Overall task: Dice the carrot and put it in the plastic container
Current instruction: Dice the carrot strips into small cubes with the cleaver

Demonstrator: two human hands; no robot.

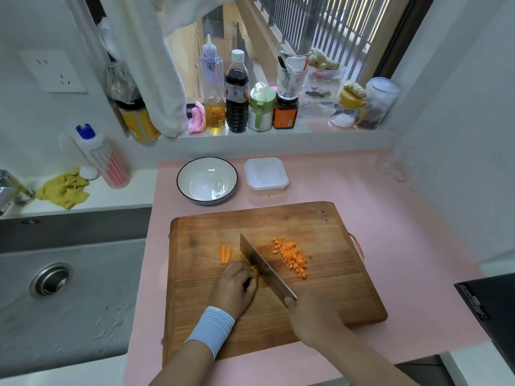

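Head view. Dicing under way: the left hand (235, 285), fingers curled, pins carrot strips (255, 270) beside the cleaver (264, 264), whose handle the right hand (309, 310) grips. The diced pile (294, 259) lies beyond the right hand, an uncut carrot piece (225, 253) just past the left. The plastic container (266, 176) stands well ahead of both. Probable next moves: finish the strips, cut that piece, transfer.

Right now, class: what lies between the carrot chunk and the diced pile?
The knife, gripped by the right hand, crosses that gap; head view.
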